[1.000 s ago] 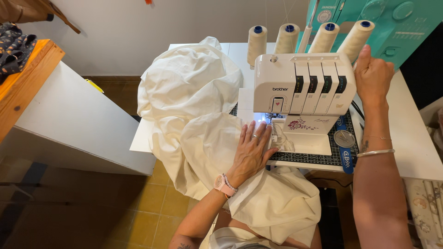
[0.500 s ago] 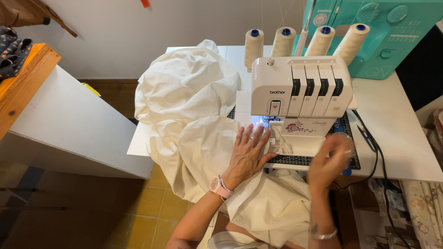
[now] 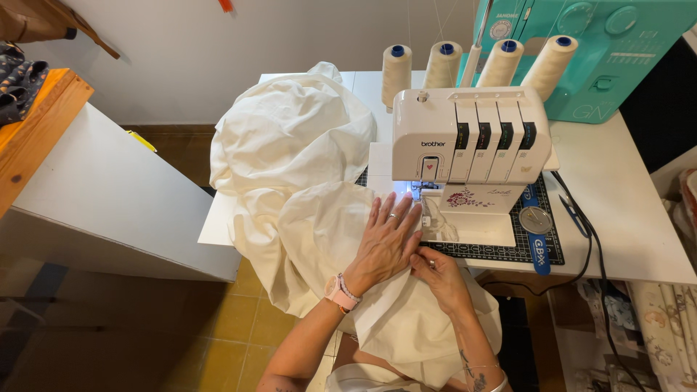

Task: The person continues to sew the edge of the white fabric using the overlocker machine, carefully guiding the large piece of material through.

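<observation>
Pressing flat left hand (image 3: 385,243) on cream cotton fabric (image 3: 305,218) before white overlock machine (image 3: 472,145), right hand (image 3: 439,279) grip pinching its edge, feeding evenly.

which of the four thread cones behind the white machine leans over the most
The rightmost thread cone, in front of the teal machine. It tilts clearly to the right, while the leftmost cone stands nearly upright and the two in between lean less.

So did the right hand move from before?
Yes. The right hand came down from beside the white sewing machine to the cream fabric, next to the left hand.
</observation>
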